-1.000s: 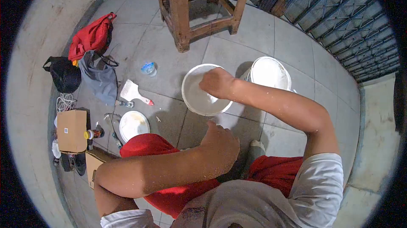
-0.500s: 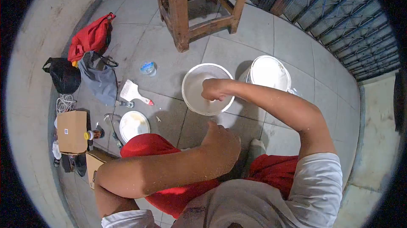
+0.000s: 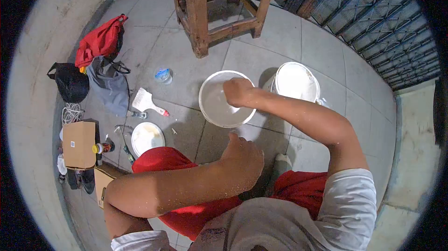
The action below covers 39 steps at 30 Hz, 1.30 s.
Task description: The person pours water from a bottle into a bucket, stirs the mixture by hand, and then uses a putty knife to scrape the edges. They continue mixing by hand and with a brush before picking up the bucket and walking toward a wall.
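A round white bucket [image 3: 203,109] stands on the tiled floor in the middle, with pale material inside. My right hand [image 3: 239,92] is over and partly inside its opening, fingers curled downward; whatever they hold is hidden. Near the bucket's front edge is my left hand [image 3: 242,155], above my knees, with its fingers bent and their grip hard to make out. Right of the bucket stands a second white bucket [image 3: 297,82] with a white top.
A wooden stool [image 3: 199,27] stands beyond the bucket. To the left lie a wide brush [image 3: 145,100], a plastic cup [image 3: 163,76], a round white lid [image 3: 148,139], a hammer [image 3: 125,146], bags [image 3: 108,85] and a cardboard box [image 3: 79,145]. A metal gate [image 3: 373,27] is at the right.
My right hand has shifted slightly within the bucket's opening. The bucket has moved a little to the left. My left hand is almost unchanged.
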{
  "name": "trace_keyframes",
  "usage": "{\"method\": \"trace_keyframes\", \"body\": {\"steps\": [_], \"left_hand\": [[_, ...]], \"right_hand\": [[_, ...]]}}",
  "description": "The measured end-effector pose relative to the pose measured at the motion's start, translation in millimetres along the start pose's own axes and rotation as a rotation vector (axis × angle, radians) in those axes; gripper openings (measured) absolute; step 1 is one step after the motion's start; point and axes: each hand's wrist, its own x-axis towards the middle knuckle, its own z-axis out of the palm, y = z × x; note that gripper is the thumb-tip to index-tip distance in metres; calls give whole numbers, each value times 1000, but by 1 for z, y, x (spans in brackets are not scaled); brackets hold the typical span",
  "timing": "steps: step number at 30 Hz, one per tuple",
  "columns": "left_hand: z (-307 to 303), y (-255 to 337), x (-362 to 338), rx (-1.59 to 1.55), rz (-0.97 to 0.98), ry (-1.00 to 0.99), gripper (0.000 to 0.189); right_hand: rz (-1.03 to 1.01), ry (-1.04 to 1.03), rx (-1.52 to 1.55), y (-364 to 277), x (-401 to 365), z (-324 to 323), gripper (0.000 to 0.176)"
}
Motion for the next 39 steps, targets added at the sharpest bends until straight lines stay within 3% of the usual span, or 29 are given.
{"method": "trace_keyframes", "body": {"steps": [4,10,13,16,19,22,25,29,32,35,39], "left_hand": [[1,-2,-2,45,24,33,47],[6,-2,0,51,2,48,46],[4,-2,-1,-4,3,32,32],[1,-1,-5,44,20,49,46],[0,-1,-5,54,6,48,46],[2,-2,-3,30,2,48,46],[1,0,0,-29,-23,7,33],[1,0,-4,-7,-19,52,33],[-4,-2,-4,-83,-36,27,33],[-3,-3,-3,-47,-13,9,32],[-3,-2,-2,11,-5,0,31]], "right_hand": [[-176,-153,-160,-14,-1,10,14],[-448,-43,-126,-1,-18,25,12],[-392,-155,-322,-5,-21,6,11],[-353,-150,-419,-11,-35,-24,10],[-345,-110,-441,-5,-27,-28,14],[-384,61,-396,1,-20,-14,13],[-320,62,-365,-3,-12,11,13],[-335,-51,-428,-21,-17,17,13],[-319,9,-238,-19,-15,26,13],[-475,49,-102,-2,-14,31,13],[-453,-118,-62,8,-24,12,15]]}}
